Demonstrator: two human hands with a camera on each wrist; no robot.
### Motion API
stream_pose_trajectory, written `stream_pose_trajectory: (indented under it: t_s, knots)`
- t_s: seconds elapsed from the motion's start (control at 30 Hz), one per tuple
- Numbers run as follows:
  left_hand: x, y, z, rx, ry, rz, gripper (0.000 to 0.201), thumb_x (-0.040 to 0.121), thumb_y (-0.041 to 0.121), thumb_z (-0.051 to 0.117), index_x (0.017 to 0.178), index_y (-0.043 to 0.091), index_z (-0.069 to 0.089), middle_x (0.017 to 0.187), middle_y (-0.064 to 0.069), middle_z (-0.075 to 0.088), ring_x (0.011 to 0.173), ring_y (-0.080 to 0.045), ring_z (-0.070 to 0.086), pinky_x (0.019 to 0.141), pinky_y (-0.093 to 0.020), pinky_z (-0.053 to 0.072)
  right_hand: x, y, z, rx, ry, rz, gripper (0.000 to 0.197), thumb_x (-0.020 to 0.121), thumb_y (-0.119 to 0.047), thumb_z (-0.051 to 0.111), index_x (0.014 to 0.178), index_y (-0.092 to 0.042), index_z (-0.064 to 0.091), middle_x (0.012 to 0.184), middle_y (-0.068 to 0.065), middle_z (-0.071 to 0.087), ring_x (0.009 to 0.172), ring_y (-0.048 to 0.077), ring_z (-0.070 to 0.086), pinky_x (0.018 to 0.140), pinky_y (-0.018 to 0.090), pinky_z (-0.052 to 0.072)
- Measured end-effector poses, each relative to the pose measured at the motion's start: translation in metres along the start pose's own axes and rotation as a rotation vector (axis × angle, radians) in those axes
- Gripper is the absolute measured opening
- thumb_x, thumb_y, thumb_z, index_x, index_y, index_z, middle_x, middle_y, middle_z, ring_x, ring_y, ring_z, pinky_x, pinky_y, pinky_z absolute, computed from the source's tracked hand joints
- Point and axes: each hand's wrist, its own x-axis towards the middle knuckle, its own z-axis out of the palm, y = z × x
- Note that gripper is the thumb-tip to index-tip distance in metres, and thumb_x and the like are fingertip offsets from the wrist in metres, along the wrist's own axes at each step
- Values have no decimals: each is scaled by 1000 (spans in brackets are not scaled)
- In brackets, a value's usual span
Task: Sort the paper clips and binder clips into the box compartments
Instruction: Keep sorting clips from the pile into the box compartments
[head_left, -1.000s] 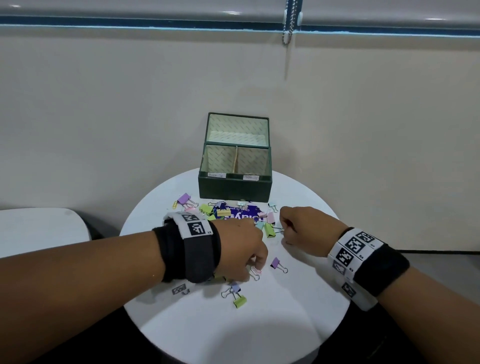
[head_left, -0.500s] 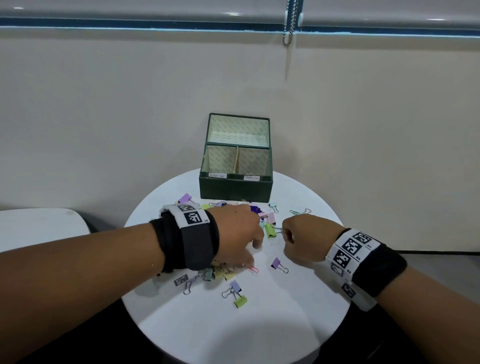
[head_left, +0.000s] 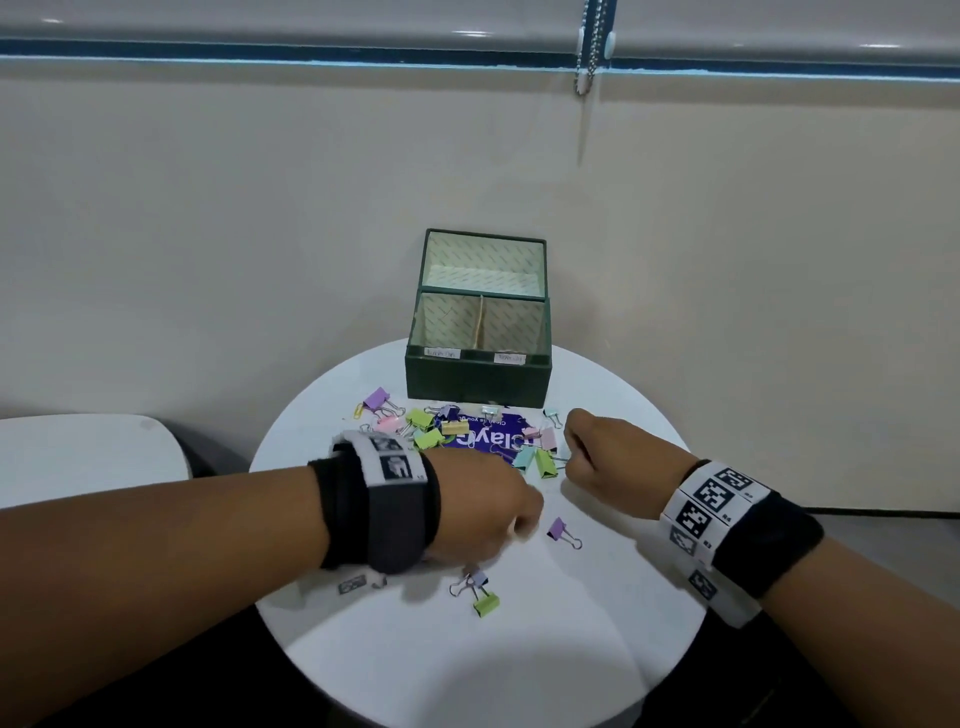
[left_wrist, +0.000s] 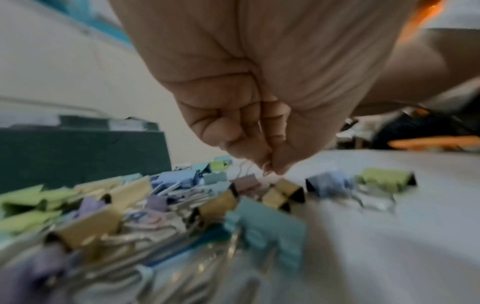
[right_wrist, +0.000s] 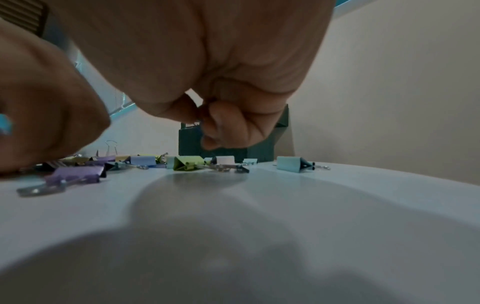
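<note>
Pinching low over the pile, left hand (head_left: 483, 514) had its grip closed, thumb and fingertips (left_wrist: 262, 158) together on thin wire, item unclear. Right hand (head_left: 618, 452) was clenched, contents hidden. Binder clips (head_left: 452, 428) lay scattered on the round surface (head_left: 597, 649), before the green box (head_left: 478, 376); compartment contents not visible.

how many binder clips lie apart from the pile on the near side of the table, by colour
purple clip: 1
pale blue clip: 1
green clip: 1
total: 3 in plain view from the head camera; the left hand may hide more.
</note>
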Motion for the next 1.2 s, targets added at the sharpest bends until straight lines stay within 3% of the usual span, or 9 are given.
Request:
stream_pose_trajectory:
  t_s: [0.13,0.3,0.43,0.53,0.67,0.77,0.97,1.07,1.2]
  knots:
    - [-13,-36,-27,-474,161,-160,24,99,25,50,112,35,67,92,16,70,81,-4,64,74,-21,52,-5,-6,-2,7,-49,-84,11,98,-14,38,96,-23,45,71,0,55,66,21,47,70,41,44]
    - [-37,-83,-36,-1360,188,-377,21,99,1,48,100,5,68,79,-8,67,65,-15,58,62,-25,50,-12,-33,1,-26,-109,-280,14,93,-36,45,86,-28,55,83,-12,62,78,13,55,73,35,52]
    - [-51,-89,-25,-850,201,-454,33,94,1,45,82,18,71,78,4,66,64,-12,55,62,-22,44,-2,-47,13,-100,-138,-326,19,91,-47,54,100,-35,65,105,-17,68,93,9,60,84,33,54]
    - [-64,-76,-16,-483,32,-357,24,95,27,51,82,27,71,88,15,66,83,-11,61,80,-27,49,4,-52,16,-137,-133,-338,16,93,-36,48,89,-29,62,93,-10,68,83,13,60,76,36,55]
    - [-72,-52,-4,-97,-23,-230,26,81,60,64,94,38,66,87,20,50,79,-1,49,67,-22,38,6,-58,8,-116,-198,-269,7,82,-20,49,77,-25,47,74,-5,61,70,20,55,63,36,50]
    - [-72,-44,7,68,-17,-172,24,80,60,64,89,38,61,91,16,44,79,-7,46,69,-27,42,12,-59,-10,19,-193,-219,18,90,-16,49,75,-23,41,70,-2,54,63,15,44,60,33,40]
    - [-71,-51,17,46,-45,-137,11,86,36,56,83,25,57,93,10,46,81,-15,51,68,-31,45,27,-45,-31,620,-33,-67,17,91,4,53,84,-12,52,66,5,53,49,10,42,45,21,38]
    - [-72,-67,15,-107,-27,-195,12,83,35,56,80,24,56,88,11,49,76,-10,50,69,-29,46,35,-41,-34,1092,-96,87,24,93,8,37,94,-6,57,65,9,51,46,14,36,38,21,29]
    - [-71,-95,-6,-260,59,-304,13,90,34,60,82,24,58,84,11,58,74,-7,52,66,-21,40,36,-51,-30,1248,-315,186,19,93,-8,41,78,-10,51,67,7,45,48,15,34,40,22,24]
